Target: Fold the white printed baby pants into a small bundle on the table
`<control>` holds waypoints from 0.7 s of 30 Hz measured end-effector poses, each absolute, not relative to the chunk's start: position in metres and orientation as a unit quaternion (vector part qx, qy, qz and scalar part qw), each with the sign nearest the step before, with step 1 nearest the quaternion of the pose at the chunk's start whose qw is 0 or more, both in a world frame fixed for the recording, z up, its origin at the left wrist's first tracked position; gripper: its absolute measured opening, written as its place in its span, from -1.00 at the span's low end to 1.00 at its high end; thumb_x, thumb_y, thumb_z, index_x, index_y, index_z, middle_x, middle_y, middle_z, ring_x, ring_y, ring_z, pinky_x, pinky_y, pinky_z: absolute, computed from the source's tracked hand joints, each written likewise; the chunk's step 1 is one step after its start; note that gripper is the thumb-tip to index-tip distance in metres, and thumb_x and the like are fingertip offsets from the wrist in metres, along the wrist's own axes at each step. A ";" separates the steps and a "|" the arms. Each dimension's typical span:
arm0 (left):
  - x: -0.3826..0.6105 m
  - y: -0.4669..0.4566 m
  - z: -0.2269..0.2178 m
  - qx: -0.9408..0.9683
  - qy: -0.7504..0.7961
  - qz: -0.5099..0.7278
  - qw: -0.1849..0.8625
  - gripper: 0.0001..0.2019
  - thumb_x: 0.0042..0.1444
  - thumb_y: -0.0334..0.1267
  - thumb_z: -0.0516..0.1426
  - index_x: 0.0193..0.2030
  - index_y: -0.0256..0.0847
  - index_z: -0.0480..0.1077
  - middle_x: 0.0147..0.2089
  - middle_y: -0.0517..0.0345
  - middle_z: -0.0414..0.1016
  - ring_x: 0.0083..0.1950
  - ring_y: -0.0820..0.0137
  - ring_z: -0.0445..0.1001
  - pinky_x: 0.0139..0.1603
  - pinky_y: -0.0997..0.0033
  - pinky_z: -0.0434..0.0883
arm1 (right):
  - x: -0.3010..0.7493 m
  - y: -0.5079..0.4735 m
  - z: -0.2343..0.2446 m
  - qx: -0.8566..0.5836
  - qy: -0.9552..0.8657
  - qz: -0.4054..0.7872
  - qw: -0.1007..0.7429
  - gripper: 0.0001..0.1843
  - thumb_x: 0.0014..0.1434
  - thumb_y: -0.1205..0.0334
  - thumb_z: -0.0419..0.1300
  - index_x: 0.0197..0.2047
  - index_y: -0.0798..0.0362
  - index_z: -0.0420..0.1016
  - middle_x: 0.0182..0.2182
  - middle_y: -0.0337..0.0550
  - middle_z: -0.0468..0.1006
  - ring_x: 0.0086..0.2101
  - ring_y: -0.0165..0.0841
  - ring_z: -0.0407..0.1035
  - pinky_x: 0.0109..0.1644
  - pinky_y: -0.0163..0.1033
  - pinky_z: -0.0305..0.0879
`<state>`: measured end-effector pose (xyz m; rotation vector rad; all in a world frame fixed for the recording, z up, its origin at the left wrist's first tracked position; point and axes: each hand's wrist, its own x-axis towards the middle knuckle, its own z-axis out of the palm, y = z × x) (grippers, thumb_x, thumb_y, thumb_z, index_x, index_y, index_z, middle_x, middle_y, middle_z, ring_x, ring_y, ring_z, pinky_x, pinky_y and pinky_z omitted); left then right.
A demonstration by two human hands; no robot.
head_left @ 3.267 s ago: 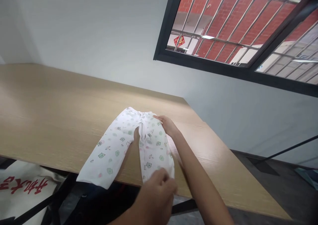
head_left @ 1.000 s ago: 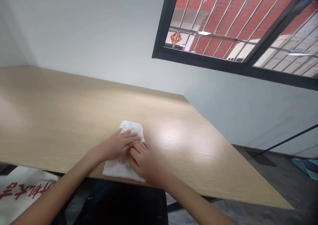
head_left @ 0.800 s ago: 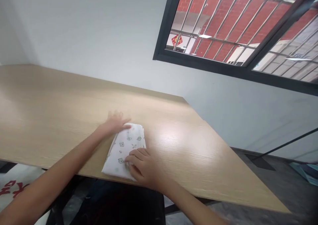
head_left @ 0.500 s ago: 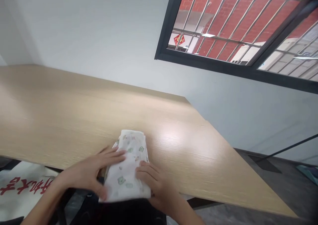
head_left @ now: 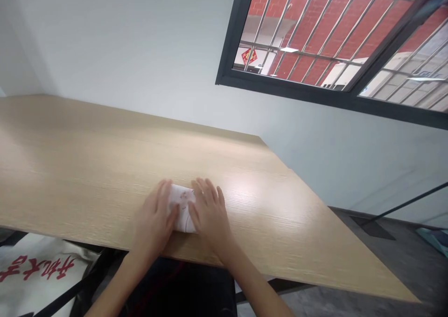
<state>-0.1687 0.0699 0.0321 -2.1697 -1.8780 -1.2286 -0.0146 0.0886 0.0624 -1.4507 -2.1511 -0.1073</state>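
A white cloth (head_left: 183,207) with a small printed pattern lies on the table near its front edge, folded into a compact packet. My left hand (head_left: 154,217) rests at the packet's left side, its fingers stretched forward and its thumb on top of the cloth; it is slightly blurred. On the other side, my right hand (head_left: 212,214) lies over the right edge of the cloth with fingers extended and slightly apart, the thumb on the upper face. Both hands are open and cover the packet's side edges, so only its middle shows.
The pale wooden table (head_left: 105,168) reaches to the wall, with an angled right end. A barred window (head_left: 297,42) is above. Below the front edge at left, a white fabric item (head_left: 38,275) bears red characters. A thin dark pole (head_left: 402,205) slants at right.
The cloth has gone from a long strip overhanging the front edge to a shorter folded packet fully on the table. Both hands have moved forward and now flank it.
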 end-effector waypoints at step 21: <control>-0.175 0.035 0.048 -0.744 -0.571 -0.268 -0.222 -0.70 0.17 -0.11 -0.09 -0.17 -0.21 0.36 -0.19 0.04 0.46 -0.14 0.25 0.43 -0.10 0.23 0.38 | 0.008 0.059 0.072 -0.566 -0.805 0.113 0.133 -0.45 0.23 0.01 -0.16 0.21 0.05 0.17 0.21 -0.15 0.09 0.24 -0.16 -0.12 0.31 0.19 -0.19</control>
